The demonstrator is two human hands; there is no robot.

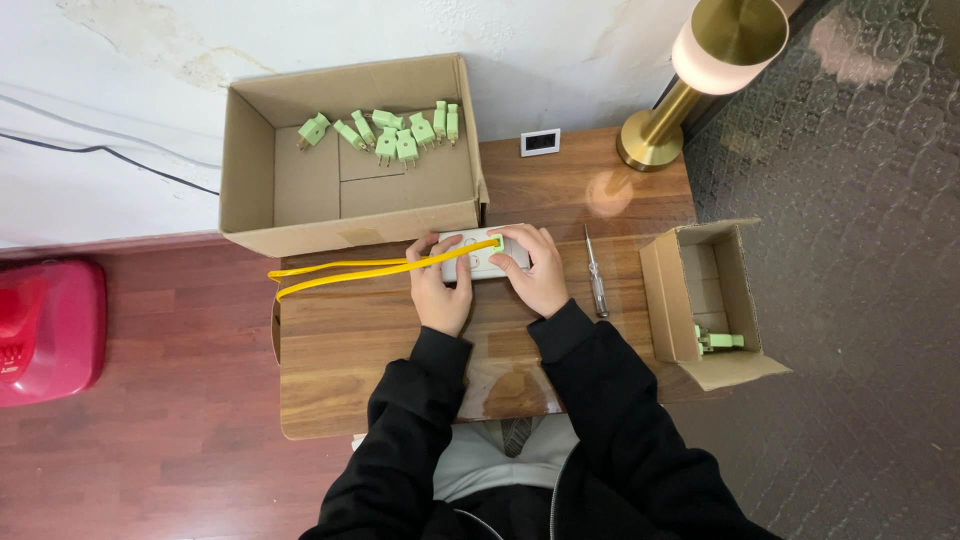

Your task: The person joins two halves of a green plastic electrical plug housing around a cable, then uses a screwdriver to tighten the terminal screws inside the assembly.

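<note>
The wooden table (350, 340) carries all work items; its near edge is hidden behind the person's black sleeves. The large cardboard box (250, 170) stands open at the table's far left corner and holds a loose group of green plugs (395, 135) along its far wall. The brass lamp (700, 70) stands at the far right corner; its shade is cut off by the top edge of the frame. The small cardboard box (670, 290) lies open on its side at the right edge, partly overhanging the table, with one green plug (720, 341) inside.

The white power strip (483, 262) lies near the table's middle, just in front of the large box. Both hands cover most of it, so its socket face is hard to make out. The left hand (438, 290) grasps its left end. The right hand (533, 270) grasps its right end, with a finger on a green plug (496, 243) seated at the far edge. A yellow cable (340, 272) runs from there leftward, past the table's left edge.

A screwdriver (595, 275) lies just right of the right hand, untouched.
</note>
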